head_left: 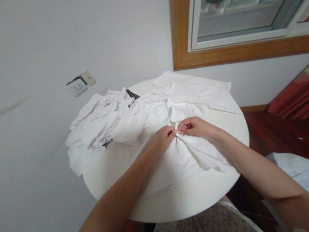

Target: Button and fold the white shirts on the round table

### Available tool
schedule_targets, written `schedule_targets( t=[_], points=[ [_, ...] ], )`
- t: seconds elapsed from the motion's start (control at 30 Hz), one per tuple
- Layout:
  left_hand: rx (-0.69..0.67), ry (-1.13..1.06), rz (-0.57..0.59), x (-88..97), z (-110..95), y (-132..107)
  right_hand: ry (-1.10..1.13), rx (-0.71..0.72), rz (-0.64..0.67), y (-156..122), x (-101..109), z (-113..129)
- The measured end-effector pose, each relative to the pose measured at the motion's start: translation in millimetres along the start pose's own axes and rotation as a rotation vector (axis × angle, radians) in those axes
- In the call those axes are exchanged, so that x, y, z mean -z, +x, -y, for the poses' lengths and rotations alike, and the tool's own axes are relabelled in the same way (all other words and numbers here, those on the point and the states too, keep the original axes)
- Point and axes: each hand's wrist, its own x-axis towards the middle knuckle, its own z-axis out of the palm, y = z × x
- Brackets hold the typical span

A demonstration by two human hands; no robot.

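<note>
A white shirt lies spread over the round table, its collar end toward the wall and its hem toward me. My left hand pinches the front edge of the shirt near its middle. Close against it, my right hand is closed on the same front strip, fingertips almost meeting those of the left. Folds of cloth gather around both hands. Whether a button sits between the fingertips is too small to tell.
A heap of white clothes with bits of black striped cloth covers the left side of the white table. Behind stand a wall with a socket and a wood-framed window. A red curtain hangs at right.
</note>
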Motion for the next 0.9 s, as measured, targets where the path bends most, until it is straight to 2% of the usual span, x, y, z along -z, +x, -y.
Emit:
schedule_targets(
  t=[0.23, 0.5, 0.9],
  points=[
    [0.002, -0.01, -0.001, -1.5, 3.5, 2.0, -0.033, 0.053, -0.043, 1.8, -3.6, -5.1],
    [0.039, -0.047, 0.001, 0.1, 2.3, 1.1, 0.002, 0.045, -0.059, 2.7, -3.7, -8.6],
    [0.001, 0.006, -0.002, -1.9, 3.9, 1.4, -0.007, 0.104, -0.071, 1.6, -4.2, -7.4]
  ],
)
